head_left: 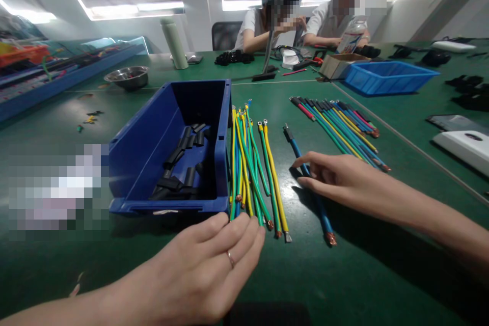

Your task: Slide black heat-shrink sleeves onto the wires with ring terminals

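Note:
My left hand (pixel 214 260) lies at the near ends of a loose bunch of yellow, green and blue cables (pixel 252 178). Its fingers are bent and pressed together, with the tips hidden, so what they hold, if anything, does not show. My right hand (pixel 336 178) has thumb and forefinger over the middle of a blue cable (pixel 324 219). That cable has a black sleeve and metal lug at its far end and bare copper strands at its near end. A deep blue bin (pixel 139 137) holding short black sleeves (pixel 187 137) stands left of the bunch.
Sleeved cables (pixel 336 122) lie in a row at right. Behind them are a light blue tray (pixel 389 79) and a cardboard box (pixel 332 66). A metal bowl (pixel 128 77) and green flask (pixel 173 43) stand at back left. Two people (pixel 255 30) sit across the table.

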`<state>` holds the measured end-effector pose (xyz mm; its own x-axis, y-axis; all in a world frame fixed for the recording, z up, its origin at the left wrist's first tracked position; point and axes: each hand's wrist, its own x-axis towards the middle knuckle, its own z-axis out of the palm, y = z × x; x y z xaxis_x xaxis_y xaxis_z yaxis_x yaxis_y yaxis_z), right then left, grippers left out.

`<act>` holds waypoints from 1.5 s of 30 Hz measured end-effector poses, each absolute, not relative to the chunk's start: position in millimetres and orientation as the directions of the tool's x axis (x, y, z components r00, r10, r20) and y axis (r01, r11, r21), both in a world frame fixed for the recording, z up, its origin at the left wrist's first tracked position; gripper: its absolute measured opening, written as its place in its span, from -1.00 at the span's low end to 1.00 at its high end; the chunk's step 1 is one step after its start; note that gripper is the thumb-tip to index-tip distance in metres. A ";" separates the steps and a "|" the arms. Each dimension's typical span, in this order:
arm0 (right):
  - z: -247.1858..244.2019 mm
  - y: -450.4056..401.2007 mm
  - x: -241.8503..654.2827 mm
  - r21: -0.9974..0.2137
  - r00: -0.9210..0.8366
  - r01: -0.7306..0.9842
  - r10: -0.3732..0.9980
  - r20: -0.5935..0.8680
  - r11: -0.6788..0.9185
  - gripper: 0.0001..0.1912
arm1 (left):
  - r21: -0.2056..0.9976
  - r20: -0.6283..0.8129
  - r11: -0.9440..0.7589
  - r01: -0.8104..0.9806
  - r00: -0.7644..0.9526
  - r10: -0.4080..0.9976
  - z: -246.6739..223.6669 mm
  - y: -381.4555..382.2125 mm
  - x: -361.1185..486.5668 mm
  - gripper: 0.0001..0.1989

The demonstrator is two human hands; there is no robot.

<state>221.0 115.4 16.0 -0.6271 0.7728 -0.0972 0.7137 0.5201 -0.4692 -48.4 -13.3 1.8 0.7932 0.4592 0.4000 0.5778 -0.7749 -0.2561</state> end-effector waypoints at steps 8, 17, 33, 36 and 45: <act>19.2 108.8 223.5 -0.608 -0.729 0.648 0.604 -0.321 0.458 -0.55 | -0.255 0.386 -0.778 0.575 0.798 0.464 0.8 -11.7 -49.2 -0.68; 20.1 98.9 232.5 -0.510 -0.755 0.636 0.604 -0.255 0.579 -0.35 | -0.253 0.396 -0.768 0.588 0.787 0.473 -0.9 -13.0 -47.3 -0.71; 13.2 126.8 238.5 -0.218 -0.632 0.757 0.775 -0.005 0.616 -0.73 | -0.227 0.401 -0.756 0.614 0.766 0.502 -5.7 -14.6 -46.9 -0.73; 7.7 132.6 239.4 -0.102 -0.600 0.790 0.796 0.078 0.605 -0.68 | -0.231 0.401 -0.755 0.613 0.767 0.501 -5.4 -14.7 -47.3 -0.73; -3.8 136.7 233.0 0.100 -0.473 0.881 0.865 0.166 0.462 -0.64 | -0.223 0.398 -0.755 0.617 0.765 0.507 -5.1 -15.4 -47.4 -0.73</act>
